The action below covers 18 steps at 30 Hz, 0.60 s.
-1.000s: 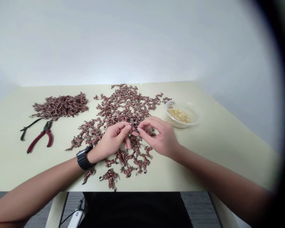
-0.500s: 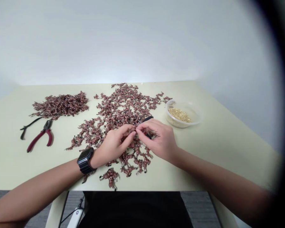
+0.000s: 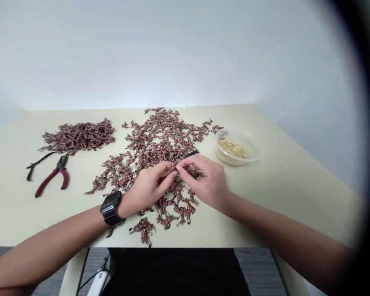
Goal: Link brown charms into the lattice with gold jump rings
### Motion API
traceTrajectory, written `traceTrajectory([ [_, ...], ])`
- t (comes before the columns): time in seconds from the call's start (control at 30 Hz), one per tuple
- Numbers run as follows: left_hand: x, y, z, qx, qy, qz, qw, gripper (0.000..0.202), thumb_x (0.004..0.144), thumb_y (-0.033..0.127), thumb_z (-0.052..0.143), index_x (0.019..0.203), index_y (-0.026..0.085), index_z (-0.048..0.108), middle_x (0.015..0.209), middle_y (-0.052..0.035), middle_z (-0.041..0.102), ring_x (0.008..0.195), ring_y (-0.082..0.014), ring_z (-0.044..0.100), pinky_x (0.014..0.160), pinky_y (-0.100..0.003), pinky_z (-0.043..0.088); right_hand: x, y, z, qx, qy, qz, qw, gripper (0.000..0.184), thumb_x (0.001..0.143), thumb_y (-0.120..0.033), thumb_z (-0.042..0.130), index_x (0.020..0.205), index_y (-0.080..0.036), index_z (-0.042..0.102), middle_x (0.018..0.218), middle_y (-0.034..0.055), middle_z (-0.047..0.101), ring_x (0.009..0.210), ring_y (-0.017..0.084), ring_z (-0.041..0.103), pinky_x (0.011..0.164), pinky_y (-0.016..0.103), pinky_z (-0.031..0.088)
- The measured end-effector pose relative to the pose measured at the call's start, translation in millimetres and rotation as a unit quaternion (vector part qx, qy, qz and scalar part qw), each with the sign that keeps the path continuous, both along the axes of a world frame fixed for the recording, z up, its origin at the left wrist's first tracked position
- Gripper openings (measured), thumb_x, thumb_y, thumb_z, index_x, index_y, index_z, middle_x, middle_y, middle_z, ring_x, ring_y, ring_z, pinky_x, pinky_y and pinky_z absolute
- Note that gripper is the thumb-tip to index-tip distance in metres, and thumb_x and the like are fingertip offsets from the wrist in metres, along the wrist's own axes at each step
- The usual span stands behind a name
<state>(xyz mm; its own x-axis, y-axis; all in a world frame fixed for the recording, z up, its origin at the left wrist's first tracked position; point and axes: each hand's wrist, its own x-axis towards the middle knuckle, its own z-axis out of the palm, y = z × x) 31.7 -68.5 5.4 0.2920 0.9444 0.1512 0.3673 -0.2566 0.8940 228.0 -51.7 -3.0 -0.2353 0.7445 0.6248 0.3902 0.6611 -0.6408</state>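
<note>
My left hand [image 3: 151, 186], with a dark watch [image 3: 111, 207] on its wrist, pinches a small brown horse-like figurine between thumb and forefinger; most of it is hidden. Right against those fingertips, my right hand [image 3: 208, 179] has its thumb and forefinger pressed together on something too small to name. A black-handled tool [image 3: 192, 153] with a thin metal tip shows behind the right fingers; whether it lies in the palm or under the hand, I cannot tell. Beneath both hands spreads a loose heap of brown horse-like figurines [image 3: 163, 139].
A denser pile of brown figurines [image 3: 80, 137] lies at the back left. In front of it are red-handled pliers [image 3: 61, 168] and a thin black tool [image 3: 33, 165]. To the right stands a clear plastic bowl [image 3: 254, 156] containing small gold-coloured pieces [image 3: 232, 149].
Both hands stay in nearly the same place, with only a slight shift of the right fingers at the left fingertips. Nothing on the table has visibly moved.
</note>
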Motion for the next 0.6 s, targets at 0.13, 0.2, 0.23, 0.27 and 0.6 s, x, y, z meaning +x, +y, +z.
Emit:
traceTrajectory([
  [0.13, -1, 1, 0.1, 0.017, 0.027, -0.003, 0.999, 0.017, 0.093, 0.034, 0.065, 0.105, 0.022, 0.070, 0.075, -0.0022, 0.070, 0.065, -0.0177, 0.063, 0.062, -0.023, 0.047, 0, 0, -0.4, -0.004, -0.003, 0.002, 1.000, 0.007, 0.093, -0.017, 0.066, 0.090, -0.023, 0.068, 0.085, 0.0007, 0.072, 0.074, 0.015, 0.064, 0.070, 0.031, 0.054],
  [0.2, -3, 2, -0.7, 0.032, 0.052, -0.010, 0.998, 0.018, 0.095, 0.034, 0.062, 0.107, 0.022, 0.069, 0.079, -0.0024, 0.071, 0.066, -0.0170, 0.063, 0.062, -0.023, 0.045, 0, -1, -0.7, -0.008, -0.008, 0.002, 1.000, 0.007, 0.093, -0.018, 0.065, 0.089, -0.023, 0.068, 0.085, 0.0010, 0.072, 0.074, 0.016, 0.064, 0.071, 0.031, 0.054],
  [0.23, -3, 2, -1.2, 0.043, 0.066, -0.014, 0.997, 0.018, 0.097, 0.034, 0.060, 0.108, 0.022, 0.069, 0.081, -0.0024, 0.071, 0.066, -0.0167, 0.063, 0.063, -0.023, 0.044, 0, -1, -0.9, -0.009, -0.010, 0.003, 1.000, 0.007, 0.093, -0.018, 0.065, 0.089, -0.023, 0.068, 0.085, 0.0012, 0.072, 0.075, 0.016, 0.064, 0.071, 0.031, 0.054],
  [0.27, -4, 2, -1.6, 0.055, 0.082, -0.019, 0.995, 0.019, 0.098, 0.034, 0.059, 0.110, 0.022, 0.068, 0.082, -0.0023, 0.071, 0.066, -0.0163, 0.063, 0.063, -0.023, 0.043, 0, 0, -1.2, -0.009, -0.010, 0.003, 1.000, 0.007, 0.093, -0.018, 0.065, 0.090, -0.023, 0.067, 0.086, 0.0012, 0.072, 0.075, 0.016, 0.064, 0.071, 0.031, 0.054],
  [0.6, -11, 8, -7.3, 0.122, 0.153, -0.057, 0.979, 0.026, 0.105, 0.036, 0.048, 0.119, 0.023, 0.065, 0.089, -0.0045, 0.069, 0.070, -0.0176, 0.061, 0.066, -0.025, 0.041, 0, 1, 0.9, -0.042, -0.008, -0.003, 0.999, 0.007, 0.091, -0.019, 0.065, 0.086, -0.022, 0.068, 0.084, 0.0025, 0.073, 0.074, 0.016, 0.065, 0.070, 0.030, 0.055],
])
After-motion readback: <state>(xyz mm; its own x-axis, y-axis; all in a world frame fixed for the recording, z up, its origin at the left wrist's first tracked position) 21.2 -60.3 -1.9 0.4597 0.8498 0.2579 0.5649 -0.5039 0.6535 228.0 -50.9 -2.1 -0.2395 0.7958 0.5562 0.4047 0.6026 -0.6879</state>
